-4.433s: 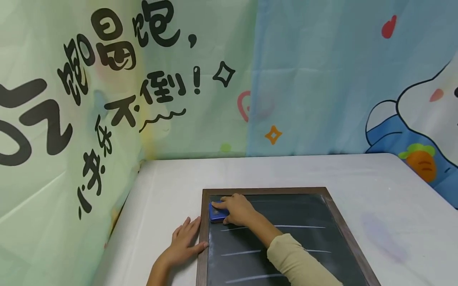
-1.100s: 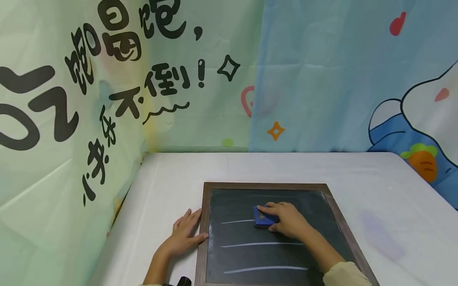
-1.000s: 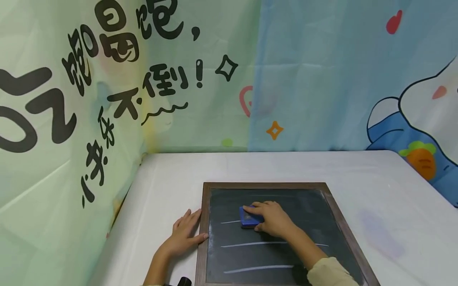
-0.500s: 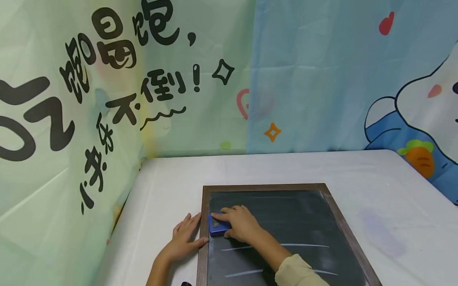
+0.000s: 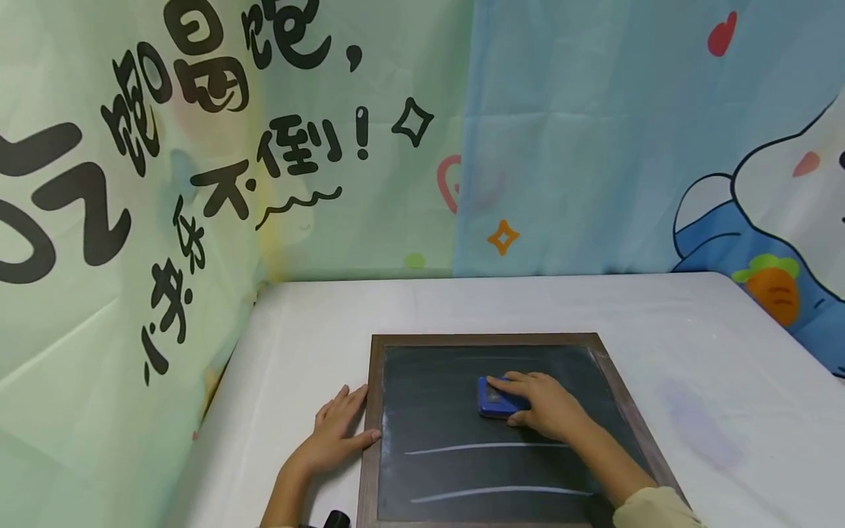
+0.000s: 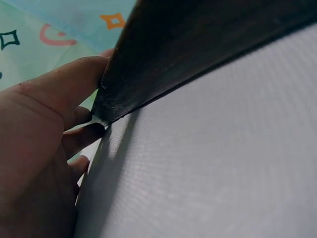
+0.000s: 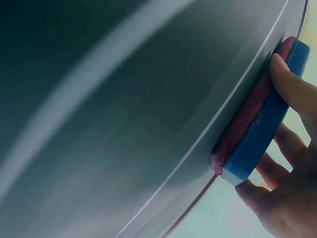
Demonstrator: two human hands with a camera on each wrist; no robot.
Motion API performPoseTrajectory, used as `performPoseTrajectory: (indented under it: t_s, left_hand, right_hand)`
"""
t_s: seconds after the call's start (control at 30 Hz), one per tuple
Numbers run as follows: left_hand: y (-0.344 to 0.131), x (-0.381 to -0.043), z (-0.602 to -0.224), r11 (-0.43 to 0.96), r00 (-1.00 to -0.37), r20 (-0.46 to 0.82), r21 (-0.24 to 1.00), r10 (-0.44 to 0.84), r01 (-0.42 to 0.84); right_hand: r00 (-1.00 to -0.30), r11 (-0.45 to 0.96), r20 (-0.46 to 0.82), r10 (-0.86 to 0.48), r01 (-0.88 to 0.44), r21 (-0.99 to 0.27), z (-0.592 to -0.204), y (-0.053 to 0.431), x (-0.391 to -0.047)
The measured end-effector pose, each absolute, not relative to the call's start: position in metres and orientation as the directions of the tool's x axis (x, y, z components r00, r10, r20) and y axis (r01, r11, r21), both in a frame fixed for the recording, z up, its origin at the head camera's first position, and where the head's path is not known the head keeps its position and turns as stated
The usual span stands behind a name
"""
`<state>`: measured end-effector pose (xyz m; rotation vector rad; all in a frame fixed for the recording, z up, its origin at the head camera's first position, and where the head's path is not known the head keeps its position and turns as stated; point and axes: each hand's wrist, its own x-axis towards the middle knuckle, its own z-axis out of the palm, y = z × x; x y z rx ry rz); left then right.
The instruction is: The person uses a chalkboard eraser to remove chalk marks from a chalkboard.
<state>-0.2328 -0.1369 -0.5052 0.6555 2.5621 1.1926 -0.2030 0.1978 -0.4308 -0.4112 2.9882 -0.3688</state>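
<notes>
Nearest me, two chalk lines point(image 5: 502, 488) cross a framed blackboard point(image 5: 425, 396) on a white tabletop point(image 5: 323, 323); the left hand point(image 5: 333, 434), thumb and fingers apart, touches the frame's left side. Beyond, I see the right hand point(image 5: 549, 405), fingers clamped on a blue eraser point(image 5: 492, 402) against the blackboard.

A rectangular blue eraser point(image 5: 495, 405) with a reddish pad point(image 7: 249, 114) rests pad-down on a brown-framed dark chalkboard point(image 5: 422, 396), beyond two long white lines point(image 5: 488, 444) crossing its face.
</notes>
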Motion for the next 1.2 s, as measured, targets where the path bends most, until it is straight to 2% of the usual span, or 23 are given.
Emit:
performPoseTrajectory:
  t_s: [0.3, 0.57, 0.93, 1.2]
  left_hand:
    - [-0.136, -0.232, -0.506, 0.552, -0.868, -0.023, 0.78, 0.496, 0.295]
    - [-0.125, -0.231, -0.508, 0.524, -0.84, -0.025, 0.791, 0.542, 0.315]
    - [-0.135, -0.233, -0.499, 0.546, -0.866, -0.026, 0.785, 0.5, 0.292]
    - [-0.138, -0.235, -0.502, 0.54, -0.875, -0.025, 0.796, 0.483, 0.275]
  right_hand:
    - [-0.958, 0.924, -0.064, -0.279, -0.25, -0.289, -0.436, 0.277, -0.189]
    - [-0.954, 0.912, -0.097, -0.284, -0.238, -0.335, -0.435, 0.308, -0.178]
    - [-0.969, 0.941, -0.038, -0.244, -0.227, -0.25, -0.436, 0.273, -0.189]
    - [-0.939, 0.928, -0.101, -0.33, -0.302, -0.219, -0.428, 0.191, -0.212]
